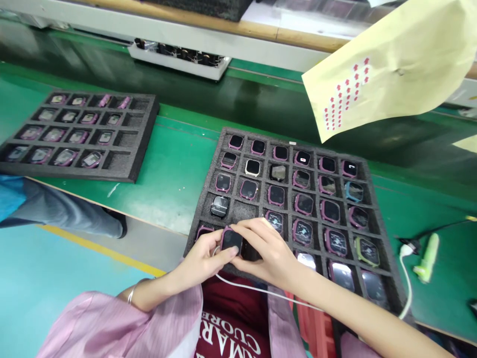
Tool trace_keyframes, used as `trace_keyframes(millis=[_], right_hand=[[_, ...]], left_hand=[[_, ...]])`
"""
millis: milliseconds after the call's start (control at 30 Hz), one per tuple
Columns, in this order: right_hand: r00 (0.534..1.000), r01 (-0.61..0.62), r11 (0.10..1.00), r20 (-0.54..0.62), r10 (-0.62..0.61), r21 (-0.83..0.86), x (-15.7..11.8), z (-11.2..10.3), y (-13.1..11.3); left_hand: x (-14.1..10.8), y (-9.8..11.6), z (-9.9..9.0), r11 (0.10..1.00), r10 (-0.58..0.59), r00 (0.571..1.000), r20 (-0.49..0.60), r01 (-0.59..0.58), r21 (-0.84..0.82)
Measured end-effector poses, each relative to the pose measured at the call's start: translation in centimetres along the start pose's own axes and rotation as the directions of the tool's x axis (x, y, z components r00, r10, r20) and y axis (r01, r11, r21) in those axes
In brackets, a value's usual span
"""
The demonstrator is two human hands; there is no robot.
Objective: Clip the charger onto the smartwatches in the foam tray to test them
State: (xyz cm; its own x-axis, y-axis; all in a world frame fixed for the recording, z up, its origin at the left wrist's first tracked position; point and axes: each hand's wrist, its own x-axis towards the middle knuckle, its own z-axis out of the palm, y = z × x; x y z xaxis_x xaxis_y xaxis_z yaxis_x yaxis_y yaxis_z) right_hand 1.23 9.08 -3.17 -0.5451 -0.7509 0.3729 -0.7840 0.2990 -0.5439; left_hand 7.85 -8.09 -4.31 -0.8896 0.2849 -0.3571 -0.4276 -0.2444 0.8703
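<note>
Between my two hands is a smartwatch point(230, 240) without a strap, dark screen up, in a purple case. My left hand point(206, 258) grips it with the thumb across the lower screen. My right hand point(266, 246) is closed on its right edge. A white cable point(257, 289) comes out from under my left hand and runs off to the right. Below the hands lies a dark foam tray point(240, 211) with rows of square pockets. Most pockets hold similar watches, such as a white-framed one point(252, 167) and a blue one point(354, 191). My hands hide some near pockets.
Another foam tray point(144, 136) with purple-cased watches stands on the left of the green table point(175, 149). A yellow paper point(391, 74) with red arrows hangs at upper right. To the right are a cable plug point(408, 247) and a green object point(427, 258). Someone's leg point(70, 209) shows at left.
</note>
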Motion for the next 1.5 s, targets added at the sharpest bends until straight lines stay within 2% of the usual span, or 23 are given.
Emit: trace_keyframes(millis=[200, 600, 800, 1033, 1500], right_hand=[[0.999, -0.021, 0.998, -0.027, 0.023, 0.065, 0.1, 0.3, 0.3], [0.999, -0.017, 0.995, -0.045, 0.021, 0.095, -0.1, 0.5, 0.6], [0.999, -0.014, 0.986, -0.050, 0.022, 0.167, -0.3, 0.8, 0.8], [0.998, 0.021, 0.993, -0.066, -0.013, 0.120, -0.6, 0.9, 0.9], [0.997, 0.043, 0.995, -0.064, -0.037, 0.091, -0.8, 0.8, 1.1]], left_hand=[[0.1, 0.0, -0.3, 0.999, -0.039, 0.999, 0.037, 0.040, -0.034], [0.3, 0.1, -0.4, 0.998, -0.051, 0.997, 0.059, 0.053, -0.034], [0.2, 0.1, -0.4, 0.999, -0.032, 0.998, 0.059, 0.034, -0.037], [0.2, -0.3, -0.3, 0.997, -0.009, 0.998, 0.059, 0.014, -0.081], [0.3, -0.6, -0.4, 1.000, 0.028, 1.000, 0.013, -0.028, -0.002]])
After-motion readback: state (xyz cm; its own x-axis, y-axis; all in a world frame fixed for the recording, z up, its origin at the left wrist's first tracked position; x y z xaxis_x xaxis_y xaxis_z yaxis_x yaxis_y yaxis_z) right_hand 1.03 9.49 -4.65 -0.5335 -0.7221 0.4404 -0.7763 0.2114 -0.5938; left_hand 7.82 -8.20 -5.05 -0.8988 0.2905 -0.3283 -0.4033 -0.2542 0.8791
